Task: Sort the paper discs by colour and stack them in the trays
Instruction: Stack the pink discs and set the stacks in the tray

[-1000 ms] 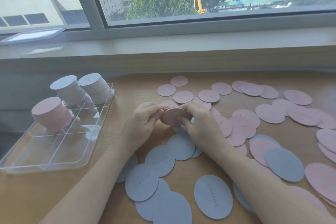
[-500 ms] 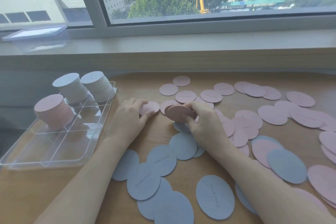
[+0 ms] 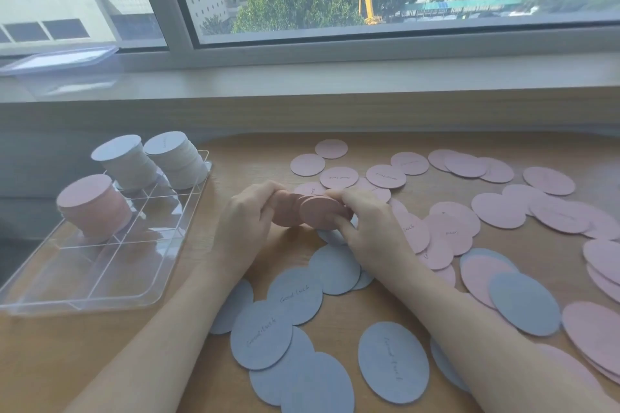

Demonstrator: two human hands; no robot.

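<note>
Pink discs (image 3: 310, 211) are held as a small gathered bundle between both hands, just above the wooden table (image 3: 100, 362) at its middle. Half a second earlier the bundle was gripped by the right hand (image 3: 372, 231) alone, while the left hand (image 3: 245, 221) lay flat on a loose pink disc beside it; now that disc has been brought in and the left hand's fingers are curled round the bundle's left edge again. The right hand's fingers and thumb are pinched on its right edge. The bundle is fanned, with its edges not yet squared.

One more pink disc is judged to have been collected, and the bundle is probably being evened before it is carried over. The clear tray (image 3: 110, 282) stands well apart to the left, with one pink stack (image 3: 90, 204) and two blue-grey stacks (image 3: 147, 161) in its far compartments. Many loose pink discs (image 3: 496, 208) and blue discs (image 3: 295, 295) are left on the table, so the sorting is judged far from finished.
</note>
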